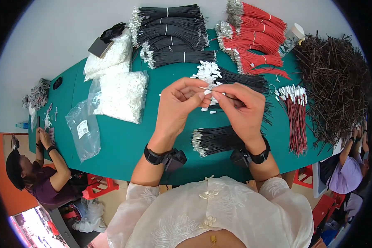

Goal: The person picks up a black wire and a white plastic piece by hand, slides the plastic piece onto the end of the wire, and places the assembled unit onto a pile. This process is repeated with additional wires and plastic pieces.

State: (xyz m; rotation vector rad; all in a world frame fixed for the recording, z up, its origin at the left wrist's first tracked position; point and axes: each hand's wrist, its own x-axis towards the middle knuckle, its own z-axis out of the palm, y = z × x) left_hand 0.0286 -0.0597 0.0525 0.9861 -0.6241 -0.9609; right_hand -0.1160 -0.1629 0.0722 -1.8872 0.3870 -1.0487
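Both hands meet over the middle of the green table (161, 136), fingertips almost touching. My left hand (178, 99) is closed in a pinch on a small white connector housing (207, 92). In the fingertips of my right hand (246, 105) is a thin black wire (230, 97), its end reaching toward the housing. Whether the wire end sits inside the housing is too small to tell. Just beyond my fingers lies a pile of black wires with white housings (208, 71). Nearer to me, under my right wrist, rests a bundle of black wires with bare metal ends (217, 138).
Tied black wire bundles (169, 31) and red wire bundles (256, 37) lie at the back. Bags of white housings (122, 97) stand left, beside an emptied plastic bag (83, 130). At right are dark red wires (297, 124) and a brown tangled heap (332, 82). Other people sit at both ends.
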